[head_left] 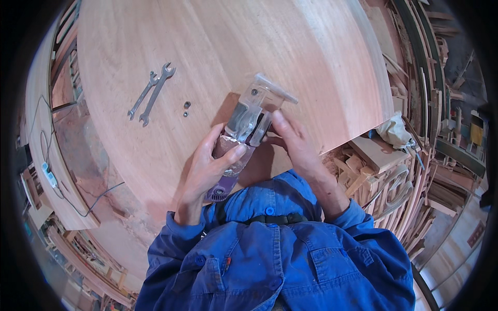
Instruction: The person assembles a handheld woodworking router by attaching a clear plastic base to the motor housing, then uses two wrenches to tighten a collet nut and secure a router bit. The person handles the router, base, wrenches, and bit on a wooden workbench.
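I'm fitting the router's clear base: left hand grips the body, right hand pinches it; next needs the spanners

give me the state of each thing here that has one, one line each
power tool: held over the wooden board, clear base plate pointing away from the person
left hand: fingers wrapped around the tool's body
right hand: fingers touching the tool's base
two wrenches: lying flat on the board, side by side, untouched
small nuts: loose on the board beside the wrenches
wooden board: lying flat
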Available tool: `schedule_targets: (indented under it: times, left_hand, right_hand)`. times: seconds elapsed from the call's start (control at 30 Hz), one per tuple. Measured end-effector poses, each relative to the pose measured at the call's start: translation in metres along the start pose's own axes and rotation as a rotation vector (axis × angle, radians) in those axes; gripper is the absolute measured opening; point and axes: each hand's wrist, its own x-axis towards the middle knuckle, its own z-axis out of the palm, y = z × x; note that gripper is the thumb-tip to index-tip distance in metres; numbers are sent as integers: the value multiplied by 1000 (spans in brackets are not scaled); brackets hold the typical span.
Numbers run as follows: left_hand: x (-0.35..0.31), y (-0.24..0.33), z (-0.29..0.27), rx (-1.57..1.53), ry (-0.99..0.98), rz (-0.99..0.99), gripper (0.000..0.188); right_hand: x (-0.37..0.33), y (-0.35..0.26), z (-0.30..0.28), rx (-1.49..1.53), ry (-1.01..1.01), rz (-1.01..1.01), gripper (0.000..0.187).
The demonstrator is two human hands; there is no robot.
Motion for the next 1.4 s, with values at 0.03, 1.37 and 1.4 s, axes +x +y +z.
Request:
schedule_targets:
  times: [0.03, 1.37, 1.4]
  left_hand:
    - [-1, 3, -2, -12, -18, -2, 54]
    - [-14, 31, 2, 1428, 357, 724, 79]
    - [-14, 31, 1, 1328, 339, 682, 79]
  right_hand:
    - [0, 4, -5, 57, 9, 36, 58]
    - [62, 17, 1, 1335, -637, 165, 54]
    - [60, 14, 2, 1226, -541, 174, 54]
